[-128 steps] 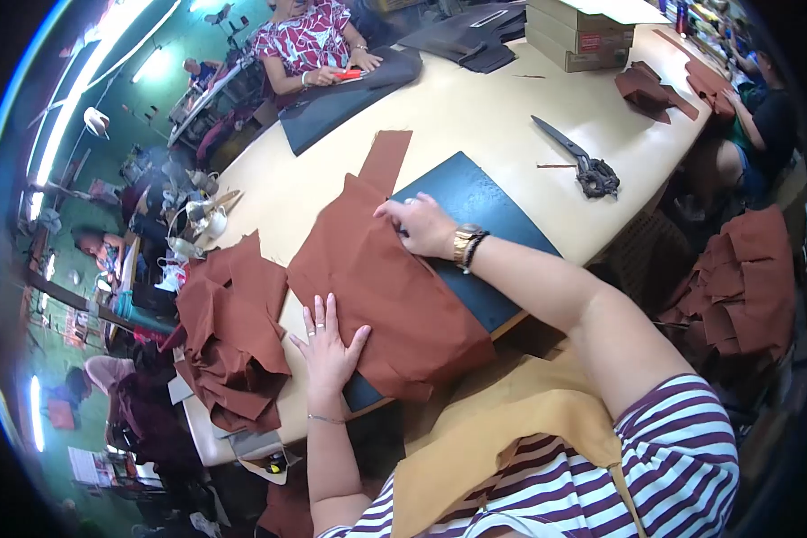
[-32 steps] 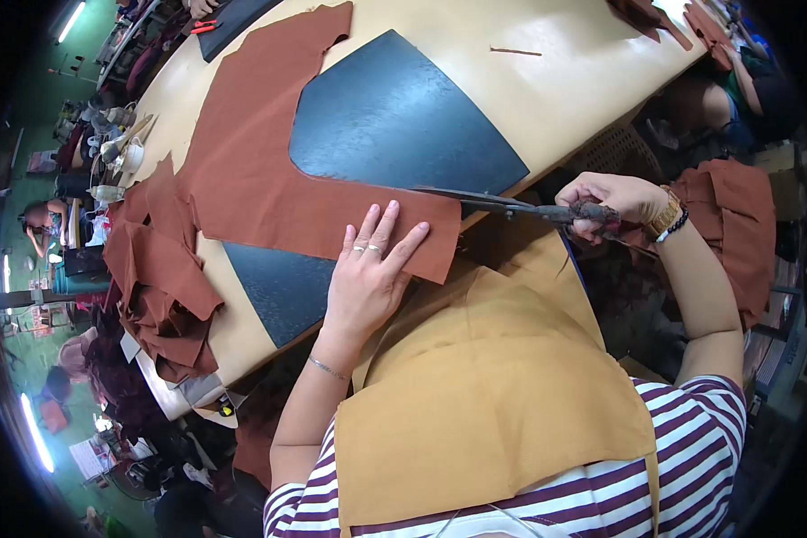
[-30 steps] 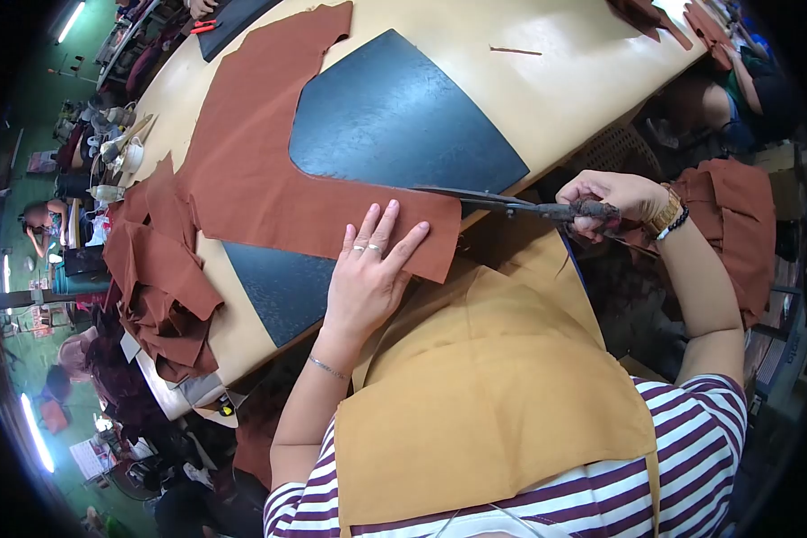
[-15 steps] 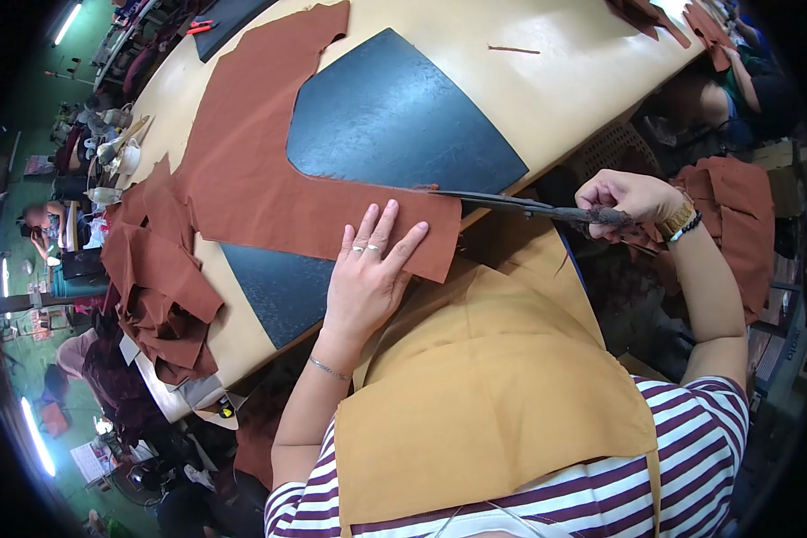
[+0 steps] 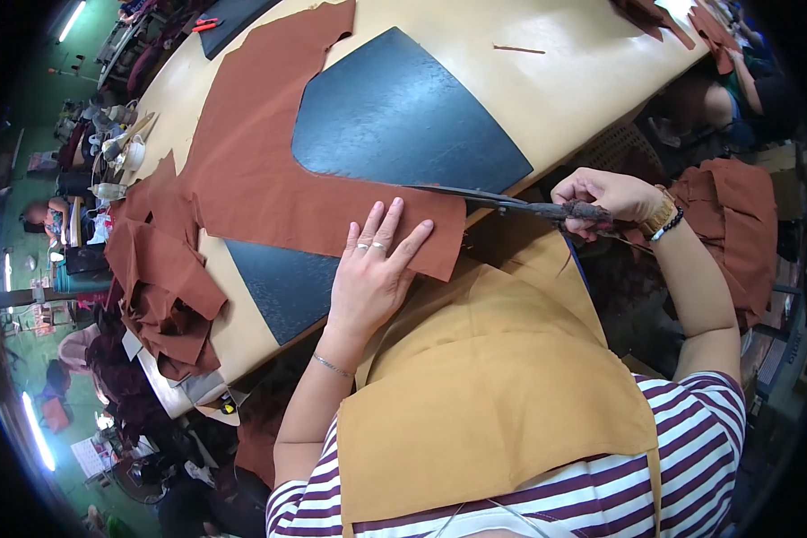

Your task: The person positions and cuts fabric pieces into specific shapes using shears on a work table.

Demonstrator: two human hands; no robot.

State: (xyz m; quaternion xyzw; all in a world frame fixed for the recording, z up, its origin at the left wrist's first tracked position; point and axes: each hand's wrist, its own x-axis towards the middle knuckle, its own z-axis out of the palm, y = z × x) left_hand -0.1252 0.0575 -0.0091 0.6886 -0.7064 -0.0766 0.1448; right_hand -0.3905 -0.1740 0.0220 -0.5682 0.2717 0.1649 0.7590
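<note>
A large rust-brown fabric piece lies across the table, partly over a dark blue-black board. My left hand rests flat on its near strip, fingers spread. In my right hand are long dark scissors, gripped by wrapped handles at the table's near edge. Their blades lie along the upper edge of the strip, and the tips are close to my left fingertips. Whether the blades are fully closed is hard to make out.
Crumpled rust fabric is heaped on the left of the cream table. A thin scrap and a red-handled tool lie farther back. More rust cloth hangs at right. Another person's arm shows at upper right.
The scissors and my right hand have moved left along the strip's upper edge. My left hand keeps its place on the fabric. The whole view has shifted slightly.
</note>
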